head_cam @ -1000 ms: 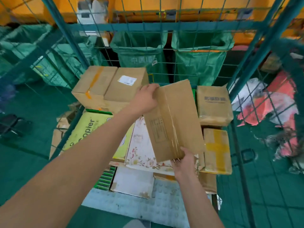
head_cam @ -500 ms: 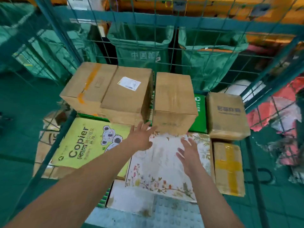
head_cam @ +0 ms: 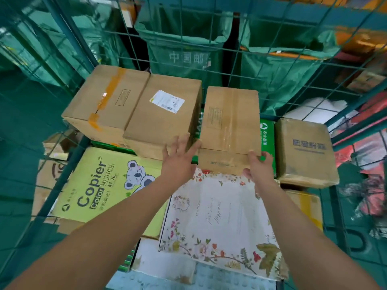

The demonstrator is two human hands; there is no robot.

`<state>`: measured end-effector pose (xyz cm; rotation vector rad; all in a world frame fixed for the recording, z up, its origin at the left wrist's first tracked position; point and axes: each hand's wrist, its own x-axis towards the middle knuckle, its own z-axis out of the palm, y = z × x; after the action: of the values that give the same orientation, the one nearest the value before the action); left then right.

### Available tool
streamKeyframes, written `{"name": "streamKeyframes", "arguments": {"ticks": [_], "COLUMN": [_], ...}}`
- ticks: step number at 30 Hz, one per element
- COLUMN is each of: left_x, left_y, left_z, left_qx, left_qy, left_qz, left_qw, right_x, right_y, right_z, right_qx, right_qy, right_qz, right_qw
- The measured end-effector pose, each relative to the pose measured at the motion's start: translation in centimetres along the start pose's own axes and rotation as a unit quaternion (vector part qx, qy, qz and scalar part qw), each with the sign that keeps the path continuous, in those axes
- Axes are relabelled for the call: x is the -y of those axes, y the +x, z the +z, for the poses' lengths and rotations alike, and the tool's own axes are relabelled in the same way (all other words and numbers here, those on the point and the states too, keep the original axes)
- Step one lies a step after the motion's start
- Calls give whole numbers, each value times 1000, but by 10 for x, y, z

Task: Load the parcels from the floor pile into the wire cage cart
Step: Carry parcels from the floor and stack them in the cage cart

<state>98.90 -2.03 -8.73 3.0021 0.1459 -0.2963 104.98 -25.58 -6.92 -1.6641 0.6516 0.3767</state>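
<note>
The taped brown parcel [head_cam: 230, 122] lies flat inside the wire cage cart [head_cam: 69, 38], in the back row, resting partly on a green carton [head_cam: 267, 139] and just beside the labelled cardboard box [head_cam: 165, 114] at its 9 o'clock. I see my right hand [head_cam: 258, 166] curled over the parcel's near right corner, thumb on top and fingers down the front face, gripping it. My left hand [head_cam: 180, 158] is spread wide open with nothing in it, fingers reaching into the gap between the parcel and the labelled box, touching the box's front edge. At the labelled box's 9 o'clock sits an orange-taped box [head_cam: 104, 101]. At the parcel's 3 o'clock a plastic-wrapped brown package [head_cam: 303, 151] stands just beside the green carton. Nearer me lie a yellow copier-paper box [head_cam: 100, 185] and a floral box [head_cam: 219, 216], side by side, under my forearms.
</note>
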Motion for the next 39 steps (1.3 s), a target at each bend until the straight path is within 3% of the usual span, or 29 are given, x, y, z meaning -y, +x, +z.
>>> {"name": "streamKeyframes", "arguments": {"ticks": [5,14,21,26,29,31,35,39], "left_x": [39,63,58,50,31,20,4,-12], "left_y": [25,57,72,68,57,41,-20,-107], "left_z": [-6,5,14,14,2,-5,11,19], "left_qx": [36,11,-2,9,38,52,33,30], "left_qy": [15,25,-4,-16,-46,-85,-203,-390], "left_qz": [-2,38,14,-6,-32,-53,-83,-192], "left_qw": [999,999,1000,1000,998,994,975,900], "right_x": [5,-9,-13,-8,-1,-4,-24,-42], "right_y": [16,42,54,54,37,17,-39,-107], "right_z": [32,33,37,39,47,51,53,46], "right_qx": [91,87,72,68,4,-25,74,204], "right_qy": [-64,-63,-69,-106,-151,-156,-121,-156], "right_qz": [-11,-62,-53,-9,33,108,128,113], "right_qw": [994,992,994,992,988,982,982,960]}}
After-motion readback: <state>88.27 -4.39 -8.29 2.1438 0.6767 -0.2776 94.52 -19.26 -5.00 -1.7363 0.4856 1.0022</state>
